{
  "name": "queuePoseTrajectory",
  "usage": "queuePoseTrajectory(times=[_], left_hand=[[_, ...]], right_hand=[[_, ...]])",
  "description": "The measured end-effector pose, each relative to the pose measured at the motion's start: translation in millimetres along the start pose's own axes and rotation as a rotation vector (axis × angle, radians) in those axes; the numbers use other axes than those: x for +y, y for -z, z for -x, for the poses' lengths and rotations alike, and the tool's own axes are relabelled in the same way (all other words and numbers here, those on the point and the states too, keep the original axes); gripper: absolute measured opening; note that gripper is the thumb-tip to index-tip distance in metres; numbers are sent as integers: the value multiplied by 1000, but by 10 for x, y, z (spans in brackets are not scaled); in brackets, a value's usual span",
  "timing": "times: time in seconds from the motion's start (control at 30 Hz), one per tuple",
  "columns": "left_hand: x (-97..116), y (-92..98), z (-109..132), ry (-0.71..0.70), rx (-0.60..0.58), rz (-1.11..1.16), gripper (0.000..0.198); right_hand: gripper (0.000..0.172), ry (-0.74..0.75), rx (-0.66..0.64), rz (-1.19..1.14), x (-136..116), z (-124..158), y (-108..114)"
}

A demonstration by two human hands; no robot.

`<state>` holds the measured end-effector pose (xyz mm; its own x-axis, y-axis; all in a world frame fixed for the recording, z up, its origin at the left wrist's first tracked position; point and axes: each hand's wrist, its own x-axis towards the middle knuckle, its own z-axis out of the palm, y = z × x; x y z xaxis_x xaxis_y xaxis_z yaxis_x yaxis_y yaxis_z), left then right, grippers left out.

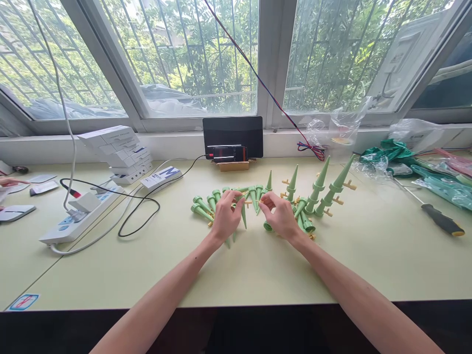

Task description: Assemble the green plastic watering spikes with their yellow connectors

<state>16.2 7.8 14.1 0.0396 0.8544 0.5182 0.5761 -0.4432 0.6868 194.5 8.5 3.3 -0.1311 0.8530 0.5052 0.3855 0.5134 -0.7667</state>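
Observation:
Green plastic watering spikes with small yellow valves lie and stand about both hands. My left hand (226,214) is closed in a pinch, and a green spike (244,216) hangs point down from its fingers. Close beside it, my right hand (278,214) is also pinched, its fingertips at the tip of another green spike (253,195); what it grips, if anything, is too small to make out. Several loose spikes (201,210) lie left of and behind the left hand, partly hidden by it. To the right stand stacked spikes (320,184) with yellow valves sticking out, beside lying ones (304,219).
A tablet (233,130) and a phone (230,154) stand at the back. Leftward are a power strip (81,216), cables and stacked white boxes (118,150). A screwdriver (442,220) and plastic bags (442,184) lie right. Another person's hand (11,182) shows far left.

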Motion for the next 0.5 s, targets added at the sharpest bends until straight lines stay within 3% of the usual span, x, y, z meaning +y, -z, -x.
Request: queuePoseTrajectory(times=[0.5], left_hand=[[20,-1,10,-15,-23,7,13]], right_hand=[[8,6,-73,-15,16,6,-19]])
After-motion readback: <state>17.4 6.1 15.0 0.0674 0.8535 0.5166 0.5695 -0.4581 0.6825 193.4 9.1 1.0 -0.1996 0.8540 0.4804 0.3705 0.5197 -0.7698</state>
